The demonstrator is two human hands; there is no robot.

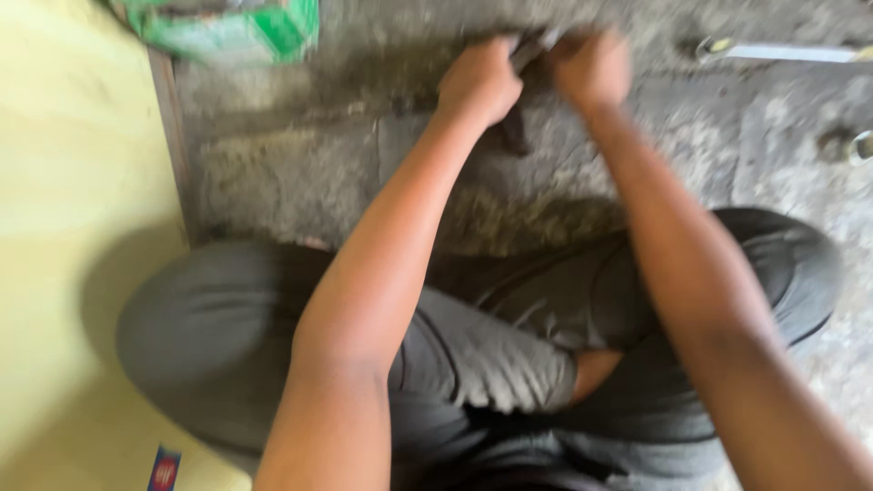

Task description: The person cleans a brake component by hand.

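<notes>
The picture is blurred by motion. My left hand (479, 80) and my right hand (593, 67) reach forward over a rough concrete floor (300, 173) and close together on a small dark metal object (526, 56) held between them. A dark part of it hangs down below my left hand (514, 132). What the object is cannot be made out. I sit cross-legged in grey trousers (509, 364), with both forearms stretched out over my knees.
A pale yellow board (73, 209) with a dark edge lies along the left. A green and white package (227, 27) lies at the top left. A long metal tool (782, 53) lies at the top right, and a small round metal piece (862, 145) at the right edge.
</notes>
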